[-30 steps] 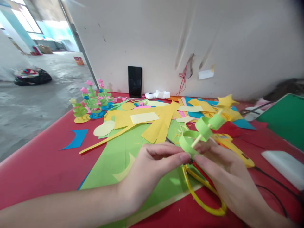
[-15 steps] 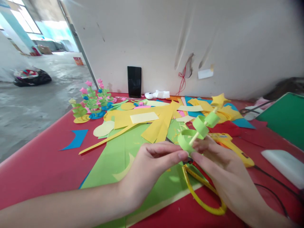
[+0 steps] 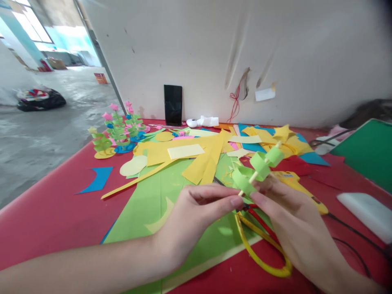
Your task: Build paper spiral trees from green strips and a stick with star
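A small paper plant slants up to the right between my hands, with curled light-green paper loops [image 3: 260, 165] around a pale thin stick [image 3: 253, 177] and a yellow paper star [image 3: 282, 133] at its tip. My left hand [image 3: 211, 204] is closed, its thumb and finger pinching the stick's lower end. My right hand [image 3: 284, 208] is closed on the lowest green loop; some of its fingers are hidden behind the loops. Below them lie red-and-yellow-handled scissors [image 3: 260, 218], partly covered by my right hand. A yellow glue gun [image 3: 301, 192] rests just beyond that hand.
Yellow paper pieces [image 3: 196, 143] and a green sheet [image 3: 147, 212] cover the red table [image 3: 55, 220]. Finished-looking paper plants [image 3: 119, 132] stand at the left back. A phone [image 3: 173, 105] leans against the white panel. At right are a white block [image 3: 366, 214] and a green board [image 3: 367, 153].
The lowest green loop has turned and shifted slightly right and up, showing the stick's lower end at my left fingertips. The star has dipped a little. My left hand has barely moved.
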The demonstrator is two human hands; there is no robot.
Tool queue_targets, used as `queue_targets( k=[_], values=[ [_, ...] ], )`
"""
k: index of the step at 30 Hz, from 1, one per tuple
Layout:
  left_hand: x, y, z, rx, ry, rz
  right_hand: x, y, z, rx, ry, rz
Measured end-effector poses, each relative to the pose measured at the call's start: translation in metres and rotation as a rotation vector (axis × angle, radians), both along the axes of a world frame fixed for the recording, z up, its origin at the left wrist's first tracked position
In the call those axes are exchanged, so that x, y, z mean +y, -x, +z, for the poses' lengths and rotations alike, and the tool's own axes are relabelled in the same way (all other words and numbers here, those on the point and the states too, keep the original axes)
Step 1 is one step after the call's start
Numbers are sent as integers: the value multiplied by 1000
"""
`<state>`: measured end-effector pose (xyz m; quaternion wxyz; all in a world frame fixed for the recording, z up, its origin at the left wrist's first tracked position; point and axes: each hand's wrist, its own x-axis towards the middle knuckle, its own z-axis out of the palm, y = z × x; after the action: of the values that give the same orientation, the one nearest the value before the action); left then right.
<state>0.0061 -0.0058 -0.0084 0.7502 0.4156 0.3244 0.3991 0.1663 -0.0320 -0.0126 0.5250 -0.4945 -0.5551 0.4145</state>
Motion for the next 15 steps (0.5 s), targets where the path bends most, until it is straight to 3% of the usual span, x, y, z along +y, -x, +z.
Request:
queue_targets(
  k=[15],
  values=[
    [2, 0, 1, 15, -19, -1, 0, 1, 0, 1, 38, 23]
  ],
)
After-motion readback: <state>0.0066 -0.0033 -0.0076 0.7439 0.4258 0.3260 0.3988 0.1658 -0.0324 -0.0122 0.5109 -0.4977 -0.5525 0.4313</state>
